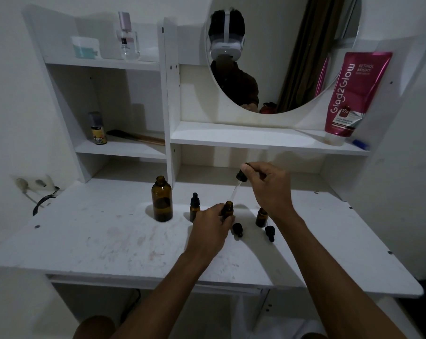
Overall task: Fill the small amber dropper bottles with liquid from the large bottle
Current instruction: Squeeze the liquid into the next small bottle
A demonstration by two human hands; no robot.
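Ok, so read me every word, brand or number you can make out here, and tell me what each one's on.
"Glad2Glow": on the pink tube, running up its length.
"RETINOL BRIGHT": same tube, near the top.
"10x": same tube, lower down; the finer print under it is too small.
Perfume bottle label: too blurred to read.
Yellow-labelled bottle: blurred.
Big amber bottle: no label visible.

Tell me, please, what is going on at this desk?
A person is filling small amber bottles. The left hand holds an open small bottle on the desk, while the right hand pinches a dropper by its black bulb, glass tip angled toward that bottle's mouth. The large bottle stands uncapped at left, beside a capped small bottle. Two loose dropper caps lie nearby.
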